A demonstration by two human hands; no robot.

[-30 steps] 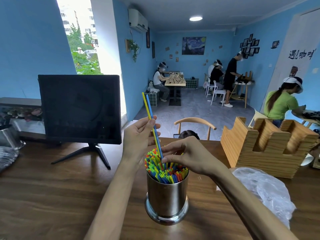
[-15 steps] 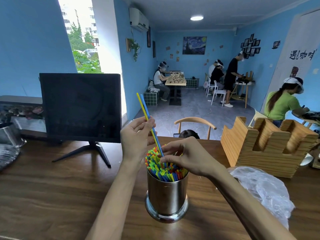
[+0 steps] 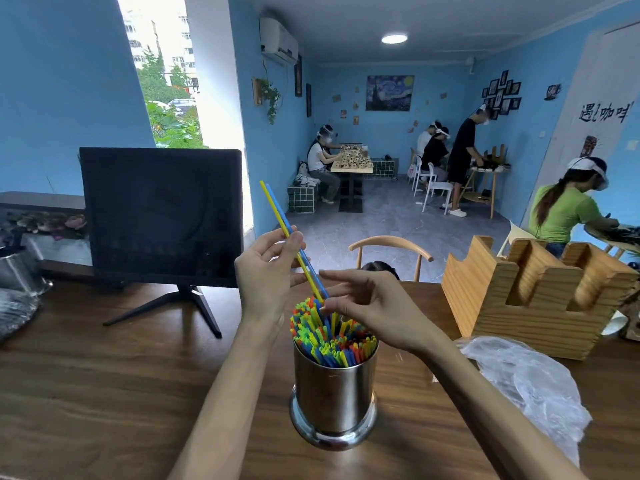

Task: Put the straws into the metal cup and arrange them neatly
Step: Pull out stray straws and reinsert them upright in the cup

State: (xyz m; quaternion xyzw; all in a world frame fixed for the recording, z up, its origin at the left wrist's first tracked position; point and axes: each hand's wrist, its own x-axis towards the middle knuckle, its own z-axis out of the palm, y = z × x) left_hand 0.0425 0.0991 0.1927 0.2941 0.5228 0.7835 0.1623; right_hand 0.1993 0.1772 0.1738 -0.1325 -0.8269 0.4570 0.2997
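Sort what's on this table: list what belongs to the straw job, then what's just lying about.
Part of the job:
- metal cup
- straws in the cup
- yellow and blue straws, pinched by the left hand
- right hand, over the cup

Just lying about:
- monitor
- wooden holder
- plastic bag
- second metal cup at the left edge

We are facing a dark monitor standing on the wooden table, with a wooden holder and a crumpled plastic bag lying at right. Beyond a wooden chair, people are working at small tables.
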